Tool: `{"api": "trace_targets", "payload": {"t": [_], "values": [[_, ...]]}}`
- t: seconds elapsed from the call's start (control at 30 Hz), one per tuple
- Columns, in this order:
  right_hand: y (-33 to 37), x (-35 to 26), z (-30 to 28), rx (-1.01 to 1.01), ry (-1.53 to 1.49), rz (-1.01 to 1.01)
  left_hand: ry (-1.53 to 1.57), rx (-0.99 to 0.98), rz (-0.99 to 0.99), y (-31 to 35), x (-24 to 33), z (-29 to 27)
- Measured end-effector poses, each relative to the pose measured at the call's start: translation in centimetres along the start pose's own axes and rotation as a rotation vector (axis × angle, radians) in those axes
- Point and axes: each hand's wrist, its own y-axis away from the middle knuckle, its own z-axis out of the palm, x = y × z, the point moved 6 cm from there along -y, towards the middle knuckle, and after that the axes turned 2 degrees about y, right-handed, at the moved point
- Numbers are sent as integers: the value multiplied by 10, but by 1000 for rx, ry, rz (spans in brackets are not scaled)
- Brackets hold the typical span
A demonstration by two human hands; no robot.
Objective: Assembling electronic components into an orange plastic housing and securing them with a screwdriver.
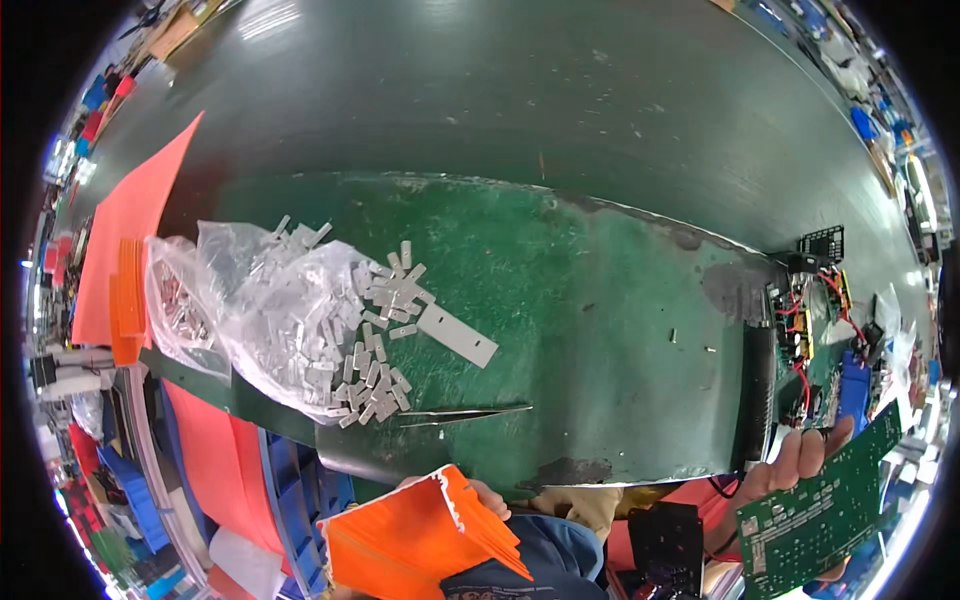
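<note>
My right hand (797, 462), at the lower right, grips a green circuit board (815, 515) by its upper edge and holds it tilted. My left hand (490, 499) is at the bottom, mostly hidden behind a bright orange sheet-like piece (415, 535) with a ragged white edge. Its visible fingers are curled against that piece. On the green work surface (570, 330) in front lies a pair of tweezers (465, 414). Behind it, a clear plastic bag (265, 300) spills many small grey metal pieces (375, 385) beside a longer flat grey plate (457, 335).
Two tiny metal pins (673, 336) lie right of centre. Wired electronic assemblies (800, 325) crowd the right edge near a blue piece (854, 390). Pink sheets (135, 235) stand at left. Blue bins (290, 490) sit below the left edge, and a black part (665, 545) is at lower right.
</note>
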Motion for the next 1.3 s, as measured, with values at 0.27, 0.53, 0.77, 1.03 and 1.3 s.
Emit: {"api": "trace_targets", "payload": {"t": [0.27, 0.53, 0.77, 1.03, 1.3], "values": [[-15, 6, -17, -502, 176, 123, -142, 130, -227, -13, -30, -65], [-4, -12, 11, -282, 400, -365, -650, -598, 314, -88, -22, 57], [30, -23, 31, 155, 619, -437, -1193, -506, 538, -93, -33, 95], [55, -57, -18, -236, 384, -702, -1188, -818, 542, -110, -57, 104], [82, -65, -63, -140, 66, -602, -1080, -833, 105, -93, -84, 125]]}}
